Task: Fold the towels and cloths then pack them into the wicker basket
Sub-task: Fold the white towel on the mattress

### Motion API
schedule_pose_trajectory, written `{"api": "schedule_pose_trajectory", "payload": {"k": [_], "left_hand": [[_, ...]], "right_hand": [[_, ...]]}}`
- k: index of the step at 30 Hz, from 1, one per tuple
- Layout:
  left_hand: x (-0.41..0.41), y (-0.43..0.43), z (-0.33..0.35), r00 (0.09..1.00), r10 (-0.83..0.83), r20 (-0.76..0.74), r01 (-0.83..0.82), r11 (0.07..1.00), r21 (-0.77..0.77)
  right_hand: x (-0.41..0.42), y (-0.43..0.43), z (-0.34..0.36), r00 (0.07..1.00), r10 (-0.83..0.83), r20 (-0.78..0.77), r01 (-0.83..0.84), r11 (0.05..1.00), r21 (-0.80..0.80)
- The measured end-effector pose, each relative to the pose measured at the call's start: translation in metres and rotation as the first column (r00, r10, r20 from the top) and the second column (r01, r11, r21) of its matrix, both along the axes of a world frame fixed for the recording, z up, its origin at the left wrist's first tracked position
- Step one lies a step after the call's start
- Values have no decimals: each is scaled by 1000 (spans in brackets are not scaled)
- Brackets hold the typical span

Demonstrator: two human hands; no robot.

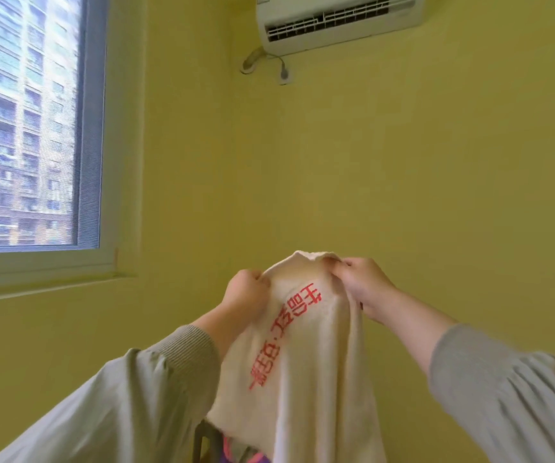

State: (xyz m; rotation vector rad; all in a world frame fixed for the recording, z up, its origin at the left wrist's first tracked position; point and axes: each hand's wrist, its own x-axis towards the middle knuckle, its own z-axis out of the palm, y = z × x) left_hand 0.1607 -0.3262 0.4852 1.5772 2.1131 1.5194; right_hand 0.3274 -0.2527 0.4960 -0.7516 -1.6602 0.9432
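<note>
We held the cream towel (306, 355) up, left hand (247, 290) and right hand (357, 279) both pinching its top edge; we judged that sliding them apart to the corners would straighten it.

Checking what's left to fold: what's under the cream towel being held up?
Both hands, left and right, hold the cream towel up. Below its hanging edge, only pink and purple fabric and a dark frame peek out. The towel hides the rest.
</note>
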Motion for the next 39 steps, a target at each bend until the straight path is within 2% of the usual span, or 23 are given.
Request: {"api": "schedule_pose_trajectory", "payload": {"k": [3, 4, 6, 8, 11, 14, 15, 17, 20, 21, 23, 26, 28, 31, 33, 36, 37, 39], "left_hand": [[13, -1, 10, 993, -56, -101, 64, 995, 81], [17, -1, 14, 988, -79, -132, 91, 992, 90], [21, -2, 20, 972, -125, -200, 142, 987, 72], [21, -5, 25, 939, -154, -308, 149, 988, -40], [15, -6, 25, 879, -128, -459, 39, 979, -200], [0, -6, 18, 880, 0, -475, -101, 977, -186], [-7, -7, 15, 890, 43, -454, -138, 974, -178], [-21, -12, 8, 889, 92, -449, -207, 955, -214], [-43, -14, -9, 881, 134, -454, -279, 922, -269], [-49, -14, -14, 891, 159, -425, -286, 924, -255], [-57, -14, -19, 923, 206, -325, -278, 941, -191], [-61, -14, -21, 964, 242, -111, -252, 963, -94], [-62, -16, -22, 959, 272, -86, -280, 955, -101], [-63, -18, -23, 941, 315, -124, -327, 940, -100], [-60, -17, -21, 943, 322, -84, -328, 942, -67], [-48, -17, -9, 960, 266, 93, -268, 963, 10], [-45, -17, -2, 959, 259, 116, -266, 963, 49], [-42, -22, 17, 956, 284, 72, -292, 946, 143]], "right_hand": [[5, -7, 5, 995, 103, -10, -104, 994, -37], [6, -8, 8, 998, 64, 9, -64, 998, -3], [10, -12, 15, 992, -123, 21, 120, 986, 113], [15, -16, 21, 952, -305, 14, 296, 933, 207], [24, -15, 25, 905, -424, -45, 421, 873, 247], [40, -8, 26, 853, -516, -82, 517, 814, 264], [47, -6, 25, 828, -559, -46, 543, 779, 313], [64, -3, 20, 736, -659, 154, 542, 710, 449], [82, 6, 2, 466, -732, 497, 498, 681, 537], [85, 10, -3, 418, -717, 557, 500, 694, 518], [88, 13, -10, 436, -657, 615, 516, 743, 427], [88, 11, -12, 563, -557, 610, 519, 813, 263], [89, 11, -15, 605, -528, 596, 525, 827, 200], [90, 11, -19, 609, -539, 582, 565, 810, 159], [83, 10, -18, 678, -521, 517, 574, 816, 69], [68, 7, -8, 804, -516, 296, 561, 823, -88], [65, 6, -1, 809, -542, 230, 569, 819, -73], [64, -1, 18, 771, -618, 151, 618, 784, 56]]}}
